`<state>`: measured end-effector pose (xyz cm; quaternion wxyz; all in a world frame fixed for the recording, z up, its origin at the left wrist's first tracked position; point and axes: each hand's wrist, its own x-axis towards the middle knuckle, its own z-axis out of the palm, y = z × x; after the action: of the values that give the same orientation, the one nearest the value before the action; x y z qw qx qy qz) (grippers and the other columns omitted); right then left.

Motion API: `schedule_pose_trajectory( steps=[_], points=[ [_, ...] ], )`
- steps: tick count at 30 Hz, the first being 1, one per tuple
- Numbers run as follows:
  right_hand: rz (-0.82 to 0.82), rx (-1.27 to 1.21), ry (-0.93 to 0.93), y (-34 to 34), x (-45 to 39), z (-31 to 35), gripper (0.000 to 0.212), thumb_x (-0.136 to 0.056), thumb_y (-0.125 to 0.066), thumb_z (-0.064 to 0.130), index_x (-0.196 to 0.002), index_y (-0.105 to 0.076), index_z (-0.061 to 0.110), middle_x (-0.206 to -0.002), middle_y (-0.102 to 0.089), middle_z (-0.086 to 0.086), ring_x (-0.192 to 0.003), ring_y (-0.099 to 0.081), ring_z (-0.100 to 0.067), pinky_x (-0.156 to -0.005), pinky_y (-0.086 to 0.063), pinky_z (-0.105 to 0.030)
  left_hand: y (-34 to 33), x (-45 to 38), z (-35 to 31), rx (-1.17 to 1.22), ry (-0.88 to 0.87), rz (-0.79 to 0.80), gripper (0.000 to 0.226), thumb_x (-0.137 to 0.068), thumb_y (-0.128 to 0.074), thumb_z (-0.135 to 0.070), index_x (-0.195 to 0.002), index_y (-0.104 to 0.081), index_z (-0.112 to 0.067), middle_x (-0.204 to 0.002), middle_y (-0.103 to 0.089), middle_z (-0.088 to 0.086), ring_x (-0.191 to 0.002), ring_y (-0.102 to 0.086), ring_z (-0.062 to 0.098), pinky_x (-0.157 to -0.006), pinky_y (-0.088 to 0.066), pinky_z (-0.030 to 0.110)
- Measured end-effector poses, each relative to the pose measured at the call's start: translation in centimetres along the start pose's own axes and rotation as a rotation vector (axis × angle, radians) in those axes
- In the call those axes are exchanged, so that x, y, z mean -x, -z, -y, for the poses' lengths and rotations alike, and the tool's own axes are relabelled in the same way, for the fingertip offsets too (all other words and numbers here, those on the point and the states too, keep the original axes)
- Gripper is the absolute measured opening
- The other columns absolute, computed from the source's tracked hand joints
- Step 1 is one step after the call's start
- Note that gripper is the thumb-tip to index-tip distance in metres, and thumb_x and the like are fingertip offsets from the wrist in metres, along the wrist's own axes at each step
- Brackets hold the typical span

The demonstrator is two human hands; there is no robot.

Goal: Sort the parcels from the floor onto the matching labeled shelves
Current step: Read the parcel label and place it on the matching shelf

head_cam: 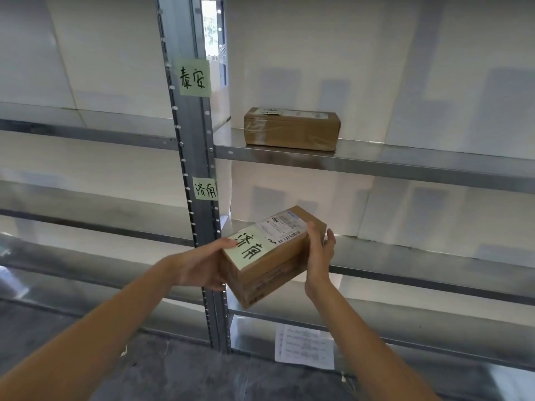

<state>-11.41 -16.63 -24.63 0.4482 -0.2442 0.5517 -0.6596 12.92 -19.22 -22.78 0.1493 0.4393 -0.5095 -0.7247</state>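
Note:
A brown cardboard parcel with a green note reading 济南 and a white shipping label hangs tilted in front of the metal rack. My left hand grips its near left end. My right hand grips its far right end. A green label 济南 is stuck on the rack post beside the shelf just behind the parcel. Higher on the post is a green label 泰安. Another taped brown parcel lies on the upper shelf.
The upright post divides the rack into left and right bays. A white printed sheet lies on the lowest shelf. Grey floor runs below the rack. White panels back the shelves.

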Motion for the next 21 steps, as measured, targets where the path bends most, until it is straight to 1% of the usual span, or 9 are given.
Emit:
schedule_pose_trajectory(
  steps=[2,5,7,9,12,14,16,19,21],
  points=[
    [0.079,0.026,-0.012,0.2,0.3,0.3,0.060,-0.096,-0.061,0.053,-0.146,-0.044,0.025,-0.146,-0.054,-0.003,-0.126,-0.054,-0.020,-0.103,-0.044,-0.036,0.6,0.7,-0.8,-0.021,0.019,0.044,0.091,-0.043,-0.087,-0.068,-0.120,-0.064,-0.024,-0.113,-0.072,0.010,-0.104,-0.068,0.027,-0.096,-0.050,0.041],
    [0.099,0.046,0.003,0.2,1.0,0.1,0.042,-0.098,-0.062,0.048,-0.131,-0.047,0.027,-0.132,-0.059,0.002,-0.116,-0.055,-0.016,-0.100,-0.042,-0.032,1.5,0.4,-1.3,0.057,-0.009,-0.051,0.088,-0.044,-0.087,-0.069,-0.116,-0.071,-0.023,-0.114,-0.073,0.011,-0.106,-0.068,0.028,-0.092,-0.055,0.041],
    [0.052,0.019,0.017,-0.2,1.4,-0.6,0.042,-0.097,-0.064,0.047,-0.130,-0.044,0.029,-0.127,-0.058,0.003,-0.115,-0.056,-0.016,-0.100,-0.045,-0.032,2.0,-0.7,-1.3,0.194,-0.059,-0.177,0.079,-0.056,-0.080,-0.073,-0.117,-0.074,-0.023,-0.128,-0.067,0.013,-0.117,-0.063,0.033,-0.099,-0.052,0.046],
    [-0.035,-0.016,0.017,-0.8,1.8,-1.4,0.047,-0.094,-0.068,0.048,-0.130,-0.044,0.029,-0.132,-0.058,0.000,-0.121,-0.058,-0.020,-0.107,-0.050,-0.039,1.7,-2.0,-1.4,0.286,-0.099,-0.291,0.073,-0.068,-0.070,-0.075,-0.120,-0.073,-0.024,-0.133,-0.064,0.012,-0.121,-0.061,0.035,-0.105,-0.047,0.051],
    [-0.167,-0.032,0.025,-1.4,1.5,-2.7,0.050,-0.091,-0.070,0.052,-0.128,-0.045,0.030,-0.134,-0.059,-0.004,-0.124,-0.058,-0.025,-0.109,-0.051,-0.048,0.0,-3.9,-1.9,0.353,-0.156,-0.469,0.064,-0.082,-0.060,-0.068,-0.121,-0.070,-0.018,-0.119,-0.073,0.015,-0.111,-0.068,0.037,-0.098,-0.053,0.053],
    [-0.232,-0.055,0.016,-1.4,0.9,-2.8,0.049,-0.092,-0.070,0.053,-0.128,-0.046,0.030,-0.134,-0.059,-0.004,-0.124,-0.059,-0.026,-0.106,-0.053,-0.044,-0.9,-5.3,-1.9,0.418,-0.174,-0.551,0.062,-0.082,-0.063,-0.065,-0.122,-0.069,-0.017,-0.113,-0.075,0.014,-0.107,-0.070,0.037,-0.098,-0.053,0.055],
    [-0.276,-0.079,0.009,-1.3,0.1,-2.5,0.048,-0.094,-0.069,0.050,-0.130,-0.050,0.026,-0.133,-0.060,-0.003,-0.120,-0.059,-0.023,-0.101,-0.053,-0.039,-1.4,-6.3,-1.9,0.391,-0.185,-0.560,0.065,-0.085,-0.055,-0.069,-0.125,-0.067,-0.019,-0.119,-0.073,0.012,-0.112,-0.067,0.035,-0.103,-0.049,0.057],
    [-0.289,-0.035,0.002,-1.1,-1.9,-2.3,0.051,-0.098,-0.063,0.048,-0.137,-0.054,0.016,-0.127,-0.060,-0.002,-0.114,-0.057,-0.021,-0.103,-0.050,-0.038,-1.2,-7.8,-2.0,0.293,-0.178,-0.508,0.065,-0.095,-0.034,-0.069,-0.138,-0.057,-0.026,-0.131,-0.066,0.008,-0.124,-0.058,0.032,-0.111,-0.040,0.056],
    [-0.267,0.032,-0.001,-1.0,-3.6,-2.6,0.046,-0.103,-0.056,0.045,-0.134,-0.059,0.010,-0.123,-0.061,-0.004,-0.112,-0.057,-0.022,-0.099,-0.047,-0.035,-0.7,-9.1,-2.2,0.268,-0.161,-0.534,0.057,-0.099,-0.031,-0.063,-0.135,-0.058,-0.029,-0.127,-0.066,0.008,-0.120,-0.059,0.030,-0.111,-0.040,0.054]
  ],
)
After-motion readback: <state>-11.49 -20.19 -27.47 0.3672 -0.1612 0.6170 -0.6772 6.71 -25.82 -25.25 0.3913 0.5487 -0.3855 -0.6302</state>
